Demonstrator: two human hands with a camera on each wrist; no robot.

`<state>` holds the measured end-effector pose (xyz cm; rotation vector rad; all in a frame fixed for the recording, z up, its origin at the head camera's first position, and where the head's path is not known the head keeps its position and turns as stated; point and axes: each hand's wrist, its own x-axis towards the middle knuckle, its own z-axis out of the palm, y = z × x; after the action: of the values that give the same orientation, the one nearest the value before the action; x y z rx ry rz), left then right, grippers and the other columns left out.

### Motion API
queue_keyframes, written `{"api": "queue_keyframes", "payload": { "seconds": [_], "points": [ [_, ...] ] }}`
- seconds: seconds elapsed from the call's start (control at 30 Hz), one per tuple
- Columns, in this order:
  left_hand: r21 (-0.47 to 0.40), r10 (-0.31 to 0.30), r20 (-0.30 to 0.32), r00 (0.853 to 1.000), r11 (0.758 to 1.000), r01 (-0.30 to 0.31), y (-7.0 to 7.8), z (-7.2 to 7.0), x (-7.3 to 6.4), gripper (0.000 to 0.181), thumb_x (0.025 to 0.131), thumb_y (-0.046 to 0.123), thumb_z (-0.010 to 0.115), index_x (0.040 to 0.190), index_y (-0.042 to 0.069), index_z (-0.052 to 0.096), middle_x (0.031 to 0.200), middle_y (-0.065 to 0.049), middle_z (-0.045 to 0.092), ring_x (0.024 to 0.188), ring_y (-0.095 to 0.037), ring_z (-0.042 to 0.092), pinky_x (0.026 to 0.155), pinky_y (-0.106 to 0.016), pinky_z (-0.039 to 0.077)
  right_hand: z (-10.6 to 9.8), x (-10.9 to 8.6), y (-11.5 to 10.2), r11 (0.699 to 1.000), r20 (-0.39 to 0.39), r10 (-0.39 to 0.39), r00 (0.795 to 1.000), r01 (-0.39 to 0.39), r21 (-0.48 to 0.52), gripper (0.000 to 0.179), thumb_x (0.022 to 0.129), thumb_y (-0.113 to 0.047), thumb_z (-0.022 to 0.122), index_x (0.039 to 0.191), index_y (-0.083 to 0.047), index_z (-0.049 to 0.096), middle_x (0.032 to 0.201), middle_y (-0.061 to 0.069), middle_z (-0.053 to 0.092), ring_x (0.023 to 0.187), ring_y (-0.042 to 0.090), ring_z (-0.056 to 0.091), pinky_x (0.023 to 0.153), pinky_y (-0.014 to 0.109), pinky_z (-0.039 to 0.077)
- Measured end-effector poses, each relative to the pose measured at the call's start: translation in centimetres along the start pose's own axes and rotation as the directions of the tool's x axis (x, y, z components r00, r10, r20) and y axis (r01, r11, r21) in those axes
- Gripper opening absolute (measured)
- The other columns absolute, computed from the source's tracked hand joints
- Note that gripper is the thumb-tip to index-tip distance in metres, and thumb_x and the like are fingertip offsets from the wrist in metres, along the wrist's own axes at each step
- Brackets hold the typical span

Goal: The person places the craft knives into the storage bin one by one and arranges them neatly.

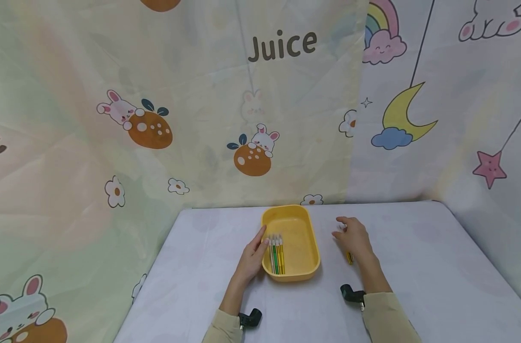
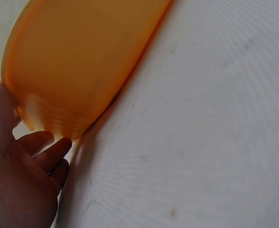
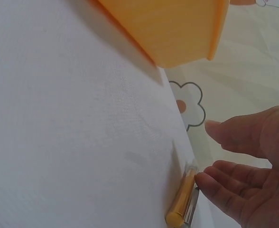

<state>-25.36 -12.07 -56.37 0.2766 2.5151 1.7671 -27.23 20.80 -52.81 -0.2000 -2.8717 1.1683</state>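
Observation:
A yellow plastic tray (image 1: 301, 262) stands on the table, with several slim pens (image 1: 276, 257) in green, yellow and white side by side along its left part. My left hand (image 1: 251, 259) holds the tray's left side, thumb over the rim and fingers outside; the left wrist view shows those fingers against the outer wall. To the right of the tray, my right hand (image 1: 355, 238) hovers with thumb and fingers apart. Beneath it on the table lies a yellow pen (image 3: 181, 199), with a darker slim item (image 3: 192, 206) alongside. The fingertips are close to the pen; contact is unclear.
A white cloth covers the table (image 1: 436, 276). Printed curtains (image 1: 200, 119) hang behind its back edge and along both sides. A dark camera mount sits on each wrist.

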Motion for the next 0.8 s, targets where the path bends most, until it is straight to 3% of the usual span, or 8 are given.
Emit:
{"api": "queue_keyframes", "payload": {
  "seconds": [0.4, 0.63, 0.8],
  "points": [
    [-0.005, -0.012, 0.002, 1.0, 1.0, 0.012, -0.1, 0.0, 0.1, 0.056, 0.111, 0.042, 0.048, 0.164, 0.029, 0.035, 0.169, 0.009, 0.032, 0.159, -0.017, 0.027, 0.131, -0.047, 0.022, 0.6, 0.0, -0.1, 0.997, -0.001, -0.033, 0.999, 0.033, -0.073, 0.054, 0.093, -0.008, 0.075, 0.144, 0.002, 0.057, 0.133, 0.028, 0.058, 0.103, 0.034, 0.061, 0.097, 0.054, 0.058],
    [-0.01, -0.009, 0.001, 1.0, 1.0, 0.009, -0.2, 0.1, 0.1, 0.057, 0.11, 0.041, 0.049, 0.164, 0.028, 0.035, 0.169, 0.01, 0.032, 0.159, -0.017, 0.026, 0.131, -0.048, 0.022, 0.9, -0.3, -0.2, 0.995, 0.021, -0.056, 0.998, 0.058, -0.086, 0.032, 0.095, -0.005, 0.07, 0.125, 0.007, 0.069, 0.13, 0.027, 0.063, 0.119, 0.044, 0.062, 0.102, 0.06, 0.055],
    [-0.008, -0.01, 0.0, 1.0, 1.0, 0.01, -0.1, 0.0, 0.1, 0.057, 0.11, 0.041, 0.049, 0.164, 0.029, 0.035, 0.169, 0.011, 0.032, 0.159, -0.017, 0.027, 0.131, -0.048, 0.022, 1.0, -0.5, -0.7, 0.995, 0.063, -0.036, 0.997, 0.042, -0.086, 0.03, 0.096, -0.004, 0.068, 0.123, 0.009, 0.068, 0.125, 0.026, 0.067, 0.108, 0.038, 0.068, 0.094, 0.054, 0.06]
  ]
}}
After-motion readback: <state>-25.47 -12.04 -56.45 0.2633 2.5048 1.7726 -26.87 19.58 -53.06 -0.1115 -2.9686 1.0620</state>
